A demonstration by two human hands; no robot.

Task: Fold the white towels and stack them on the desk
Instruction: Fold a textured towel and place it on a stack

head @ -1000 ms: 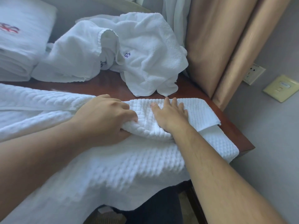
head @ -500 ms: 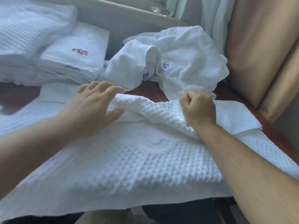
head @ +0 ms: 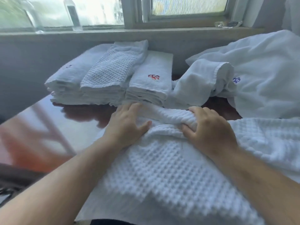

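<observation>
Head view. Right hand point(head: 209, 127) clenched on a raised ridge of the waffle towel point(head: 162, 168), fingers curled over the bunched fold. Left hand point(head: 128, 124) flat and relaxed, fingers straight, pressing the same towel just beside the ridge. Towel spread across the near edge of the desk point(head: 48, 127), draping off toward the body. Likely soft, limp, light, not slippery; best pinched at edges or corners, pressed flat to hold a crease. Beyond: 3 folded stacks point(head: 113, 78) under the window, 1 loose crumpled towel point(head: 243, 75) at right.
</observation>
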